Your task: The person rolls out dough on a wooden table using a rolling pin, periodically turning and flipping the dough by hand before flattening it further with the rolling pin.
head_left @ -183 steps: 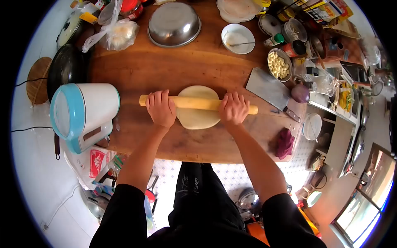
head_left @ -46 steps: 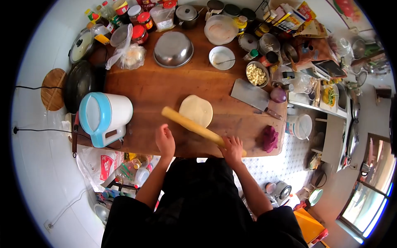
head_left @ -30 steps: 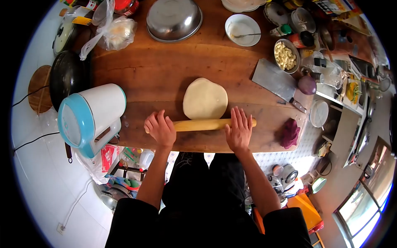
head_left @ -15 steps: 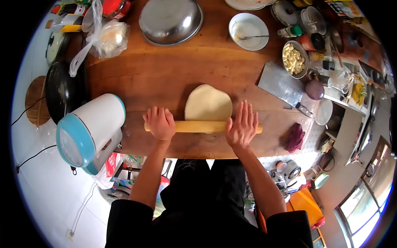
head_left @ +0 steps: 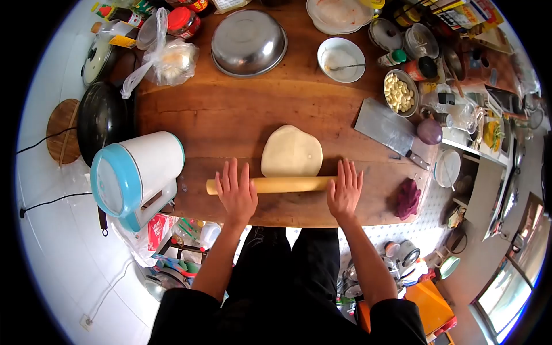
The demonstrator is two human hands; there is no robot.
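A flattened, roughly round sheet of dough (head_left: 291, 150) lies on the wooden table. Along its near edge rests a pale wooden rolling pin (head_left: 293, 184), set crosswise. My left hand (head_left: 237, 192) lies palm down over the pin's left part, fingers stretched out and slightly spread. Toward the other end, my right hand (head_left: 345, 192) rests flat on the pin, its fingers extended forward. Neither hand wraps its fingers round the pin. My palms hide the parts of the pin beneath them, including its right tip.
Right of the dough lie a cleaver (head_left: 386, 125), a purple onion (head_left: 429, 131), a bowl of peeled cloves (head_left: 399, 94) and a dark red cloth (head_left: 408, 199). A white-and-blue appliance (head_left: 146, 172) stands left. A metal basin (head_left: 249, 43) and white bowl (head_left: 341, 60) sit at the back.
The rolling pin has come back toward me, off more of the dough. My left hand's fingers have straightened from a curl. The whole view has shifted slightly.
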